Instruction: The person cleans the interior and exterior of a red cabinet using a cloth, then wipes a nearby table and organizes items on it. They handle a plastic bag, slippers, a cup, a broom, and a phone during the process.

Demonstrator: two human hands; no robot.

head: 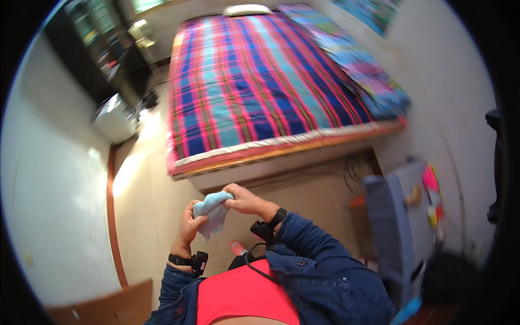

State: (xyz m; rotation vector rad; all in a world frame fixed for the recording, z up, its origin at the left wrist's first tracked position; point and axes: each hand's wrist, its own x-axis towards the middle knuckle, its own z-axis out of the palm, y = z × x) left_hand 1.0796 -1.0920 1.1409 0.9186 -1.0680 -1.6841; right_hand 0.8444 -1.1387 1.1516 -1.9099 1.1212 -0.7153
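Note:
A small light-blue cloth (214, 215) hangs between my two hands, in front of my body and above the tiled floor. My left hand (190, 223) grips its left edge, with the thumb on the front. At the upper right corner, my right hand (243, 199) pinches the cloth between thumb and fingers. The lower part of the cloth droops free. Both wrists carry black straps with small black devices. Beyond my hands stands a bed with a striped plaid cover (260, 89).
A folded patterned quilt (353, 57) lies along the bed's right side. To the right is a grey-covered table (406, 203) with small items. A white box (115, 120) stands by the left wall, near a dark cabinet (97, 48). A wooden panel (105, 302) is at lower left.

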